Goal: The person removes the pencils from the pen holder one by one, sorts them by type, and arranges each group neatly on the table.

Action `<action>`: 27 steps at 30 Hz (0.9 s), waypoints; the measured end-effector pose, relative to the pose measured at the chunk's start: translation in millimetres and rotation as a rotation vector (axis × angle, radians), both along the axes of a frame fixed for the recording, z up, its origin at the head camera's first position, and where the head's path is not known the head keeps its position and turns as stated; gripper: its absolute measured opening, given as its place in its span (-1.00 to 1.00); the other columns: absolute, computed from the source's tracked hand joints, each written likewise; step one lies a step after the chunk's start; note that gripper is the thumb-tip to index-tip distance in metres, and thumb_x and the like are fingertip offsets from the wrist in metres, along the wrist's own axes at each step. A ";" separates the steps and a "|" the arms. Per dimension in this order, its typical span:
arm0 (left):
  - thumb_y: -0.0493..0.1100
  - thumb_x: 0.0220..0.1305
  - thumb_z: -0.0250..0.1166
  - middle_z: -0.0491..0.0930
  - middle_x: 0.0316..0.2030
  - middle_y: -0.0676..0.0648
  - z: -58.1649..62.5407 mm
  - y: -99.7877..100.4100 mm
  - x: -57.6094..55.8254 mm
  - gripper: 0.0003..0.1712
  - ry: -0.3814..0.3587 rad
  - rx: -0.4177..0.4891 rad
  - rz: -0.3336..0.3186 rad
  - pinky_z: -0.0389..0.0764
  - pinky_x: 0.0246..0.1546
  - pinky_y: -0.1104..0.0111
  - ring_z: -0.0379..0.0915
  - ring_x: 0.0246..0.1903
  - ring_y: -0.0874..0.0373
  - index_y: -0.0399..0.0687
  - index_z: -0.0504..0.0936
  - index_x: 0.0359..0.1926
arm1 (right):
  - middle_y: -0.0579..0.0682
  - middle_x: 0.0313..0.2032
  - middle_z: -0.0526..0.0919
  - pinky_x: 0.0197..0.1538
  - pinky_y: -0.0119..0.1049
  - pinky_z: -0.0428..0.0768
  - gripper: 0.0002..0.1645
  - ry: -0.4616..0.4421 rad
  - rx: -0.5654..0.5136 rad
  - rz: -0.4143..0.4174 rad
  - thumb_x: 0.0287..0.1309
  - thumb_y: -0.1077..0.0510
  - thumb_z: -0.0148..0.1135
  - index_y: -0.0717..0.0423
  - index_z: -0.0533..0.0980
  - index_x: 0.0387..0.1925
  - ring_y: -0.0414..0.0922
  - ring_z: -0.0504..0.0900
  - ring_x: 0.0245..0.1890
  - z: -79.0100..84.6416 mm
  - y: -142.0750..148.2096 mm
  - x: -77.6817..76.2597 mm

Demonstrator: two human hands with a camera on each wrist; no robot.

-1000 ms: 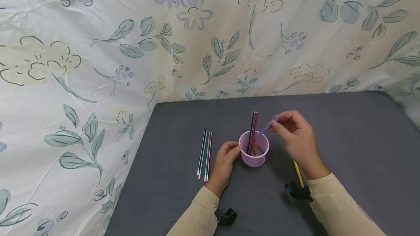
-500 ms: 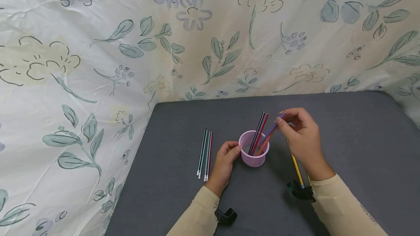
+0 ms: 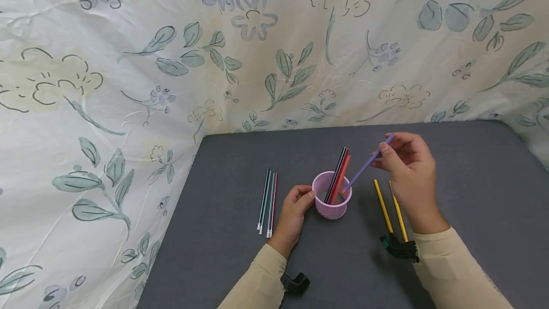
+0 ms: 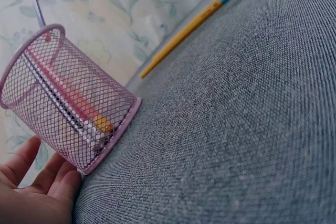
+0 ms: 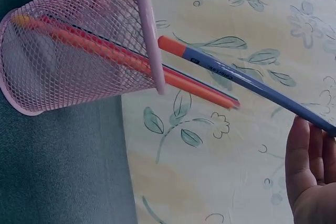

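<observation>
My right hand [image 3: 409, 175] pinches a purple pen [image 3: 368, 163] by its upper part. The pen's orange lower end [image 5: 172, 45] is right at the mouth of a pink mesh cup [image 4: 100, 72]. Inside the cup lean dark and red pencils [image 3: 337, 173] and an orange pen [image 5: 189, 84]. My left hand [image 3: 296, 213] touches the cup's left side with relaxed fingers; in the left wrist view their fingertips [image 4: 68, 179] lie near its base. The cup stands upright on the table.
Two yellow pens [image 3: 383, 205] lie right of the cup, near my right wrist; one shows a teal end in the left wrist view. Several pencils [image 3: 267, 201] lie side by side on the grey table [image 3: 231, 156] to the left. A floral cloth [image 3: 257, 75] hangs behind.
My right hand has moved up and right, drawing the purple pen up out of the cup. Pencils in the cup have tipped to the right, and the orange pen now leans against them. Left hand stays put.
</observation>
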State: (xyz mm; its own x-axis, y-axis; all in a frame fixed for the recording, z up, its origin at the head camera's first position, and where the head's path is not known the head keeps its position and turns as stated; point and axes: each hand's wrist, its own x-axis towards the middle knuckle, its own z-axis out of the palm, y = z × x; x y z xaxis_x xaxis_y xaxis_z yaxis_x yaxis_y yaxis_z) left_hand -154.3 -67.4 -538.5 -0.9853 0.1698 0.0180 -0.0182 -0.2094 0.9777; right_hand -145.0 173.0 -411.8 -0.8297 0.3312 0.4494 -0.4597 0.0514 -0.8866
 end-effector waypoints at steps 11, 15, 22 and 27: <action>-0.15 0.57 0.28 0.64 0.09 -0.30 0.1 -0.2 -0.7 -0.66 -0.011 -0.008 -0.002 0.50 0.25 0.27 0.55 0.12 -0.03 -0.35 0.60 0.15 | 0.19 -0.12 0.58 -0.20 -0.31 0.75 -0.68 -0.088 0.005 -0.023 0.49 0.36 0.32 0.24 0.60 0.20 -0.05 0.73 -0.19 -3.3 9.1 1.6; -0.16 0.57 0.28 0.64 0.06 -0.25 0.4 -0.1 -0.7 -0.66 -0.010 0.000 0.000 0.50 0.25 0.28 0.55 0.12 -0.03 -0.36 0.60 0.15 | 0.19 -0.14 0.56 -0.23 -0.30 0.76 -0.67 -0.073 -0.077 0.001 0.48 0.37 0.33 0.33 0.58 0.21 -0.04 0.71 -0.20 -4.2 12.4 2.6; -0.19 0.56 0.27 0.65 0.03 -0.24 -0.1 0.3 -0.8 -0.68 -0.003 0.009 0.005 0.51 0.24 0.28 0.55 0.11 -0.03 -0.38 0.59 0.13 | 0.16 -0.11 0.59 -0.25 -0.33 0.75 -0.68 -0.087 -0.098 -0.026 0.47 0.36 0.34 0.29 0.62 0.19 -0.05 0.70 -0.19 -3.8 20.5 4.1; -0.19 0.56 0.27 0.64 0.06 -0.30 1.0 0.3 -0.1 -0.67 -0.008 0.005 0.004 0.51 0.24 0.27 0.55 0.10 -0.02 -0.37 0.60 0.14 | 0.09 0.06 0.62 -0.24 -0.38 0.74 -0.66 -0.178 -0.027 -0.048 0.50 0.33 0.34 0.23 0.58 0.23 -0.09 0.69 -0.15 -9.8 29.7 6.3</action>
State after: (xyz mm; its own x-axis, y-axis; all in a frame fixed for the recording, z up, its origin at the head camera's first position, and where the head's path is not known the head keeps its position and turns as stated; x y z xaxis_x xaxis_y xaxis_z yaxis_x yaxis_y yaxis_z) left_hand -154.4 -67.1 -537.4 -0.9860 0.1662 0.0112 -0.0251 -0.2148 0.9763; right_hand -138.8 202.7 -421.5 -0.8781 0.3824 0.2875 -0.2932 0.0446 -0.9550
